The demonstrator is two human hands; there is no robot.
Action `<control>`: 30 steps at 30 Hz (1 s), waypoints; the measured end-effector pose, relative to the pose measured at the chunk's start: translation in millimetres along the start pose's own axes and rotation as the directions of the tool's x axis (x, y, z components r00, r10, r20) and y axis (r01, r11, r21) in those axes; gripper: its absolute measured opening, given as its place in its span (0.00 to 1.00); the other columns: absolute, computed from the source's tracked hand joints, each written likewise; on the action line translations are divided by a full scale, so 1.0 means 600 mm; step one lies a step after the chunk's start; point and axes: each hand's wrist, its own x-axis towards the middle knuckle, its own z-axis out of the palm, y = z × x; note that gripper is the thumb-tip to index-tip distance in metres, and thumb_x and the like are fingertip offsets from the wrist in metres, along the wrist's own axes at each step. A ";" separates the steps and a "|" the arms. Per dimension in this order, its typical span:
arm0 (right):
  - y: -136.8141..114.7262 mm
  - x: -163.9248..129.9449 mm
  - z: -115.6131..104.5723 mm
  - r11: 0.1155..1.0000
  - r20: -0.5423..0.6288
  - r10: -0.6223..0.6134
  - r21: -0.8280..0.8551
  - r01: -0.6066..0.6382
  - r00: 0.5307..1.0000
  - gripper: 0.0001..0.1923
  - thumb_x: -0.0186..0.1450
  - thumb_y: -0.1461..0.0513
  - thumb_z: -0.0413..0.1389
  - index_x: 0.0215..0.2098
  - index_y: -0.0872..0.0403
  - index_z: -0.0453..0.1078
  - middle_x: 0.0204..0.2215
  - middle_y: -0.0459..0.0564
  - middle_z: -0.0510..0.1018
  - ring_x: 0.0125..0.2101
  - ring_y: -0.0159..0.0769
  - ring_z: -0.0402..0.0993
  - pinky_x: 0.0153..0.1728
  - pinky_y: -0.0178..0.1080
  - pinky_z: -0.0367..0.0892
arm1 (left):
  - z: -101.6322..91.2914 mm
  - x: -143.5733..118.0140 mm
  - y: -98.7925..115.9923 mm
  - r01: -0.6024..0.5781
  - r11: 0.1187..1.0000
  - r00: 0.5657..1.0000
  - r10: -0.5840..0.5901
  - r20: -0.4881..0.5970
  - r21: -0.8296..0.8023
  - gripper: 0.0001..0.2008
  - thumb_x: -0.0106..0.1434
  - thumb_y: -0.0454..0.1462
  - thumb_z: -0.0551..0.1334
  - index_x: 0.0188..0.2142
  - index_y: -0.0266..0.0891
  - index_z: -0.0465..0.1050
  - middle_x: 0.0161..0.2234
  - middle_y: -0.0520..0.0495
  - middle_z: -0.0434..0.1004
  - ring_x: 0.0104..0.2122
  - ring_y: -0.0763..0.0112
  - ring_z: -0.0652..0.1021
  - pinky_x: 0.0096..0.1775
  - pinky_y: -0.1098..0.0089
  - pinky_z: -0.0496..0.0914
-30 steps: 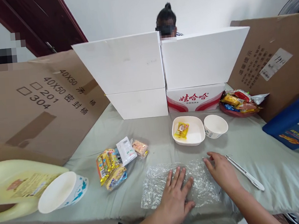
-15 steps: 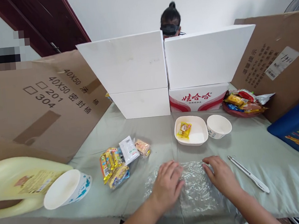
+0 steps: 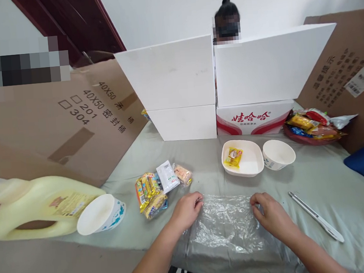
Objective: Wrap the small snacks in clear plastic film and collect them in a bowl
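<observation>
A clear, crinkled plastic bag point(image 3: 226, 224) lies flat on the cloth in front of me. At its upper left corner, my left hand point(image 3: 188, 212) is closed, fingertips pinching the film. My right hand point(image 3: 270, 213) pinches the opposite upper corner, its thumb and fingers curled together. Left of the bag sits a cluster of packaged snacks point(image 3: 149, 194) with a white packet point(image 3: 168, 176) and a pinkish wrapped snack point(image 3: 183, 174) beside it. Beyond the bag stands a white tray point(image 3: 254, 158) holding a yellow-wrapped snack point(image 3: 234, 156).
A paper bowl point(image 3: 279, 153) stands beside the tray, and another paper bowl point(image 3: 101, 213) lies tilted by a pale yellow jug point(image 3: 48, 207). Silver tongs point(image 3: 316, 217) lie at right. White boxes point(image 3: 184, 123), a snack-filled red basket point(image 3: 316, 139) and cardboard panels border the table. A person sits behind.
My left hand has moved left from over the bag to its upper left corner, and the bag is spread flatter. My right hand stays at the right corner. The view has turned left.
</observation>
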 end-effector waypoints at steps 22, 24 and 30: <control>-0.001 -0.003 0.025 0.958 -0.068 -0.195 -0.227 0.175 0.979 0.09 0.68 0.60 0.51 0.33 0.51 0.70 0.31 0.49 0.75 0.36 0.41 0.69 0.39 0.44 0.62 | 0.015 0.006 -0.003 0.109 0.994 0.991 -0.109 -0.079 -0.002 0.07 0.66 0.31 0.56 0.36 0.41 0.73 0.30 0.52 0.77 0.30 0.70 0.75 0.33 0.73 0.60; -0.001 -0.002 0.025 0.973 -0.117 -0.191 -0.153 0.172 0.975 0.09 0.69 0.61 0.49 0.32 0.52 0.69 0.31 0.49 0.75 0.36 0.39 0.70 0.39 0.41 0.64 | 0.019 0.005 -0.004 0.092 0.996 0.991 -0.090 -0.094 0.014 0.08 0.66 0.31 0.56 0.35 0.41 0.73 0.32 0.51 0.78 0.32 0.69 0.75 0.34 0.73 0.61; 0.013 0.006 0.043 0.989 -0.223 -0.081 -0.135 0.052 0.971 0.11 0.69 0.59 0.46 0.42 0.54 0.68 0.33 0.49 0.78 0.31 0.36 0.75 0.33 0.37 0.67 | 0.030 0.007 -0.007 0.070 0.996 0.990 -0.063 -0.125 0.057 0.08 0.65 0.30 0.56 0.36 0.40 0.73 0.35 0.50 0.78 0.35 0.69 0.76 0.37 0.72 0.64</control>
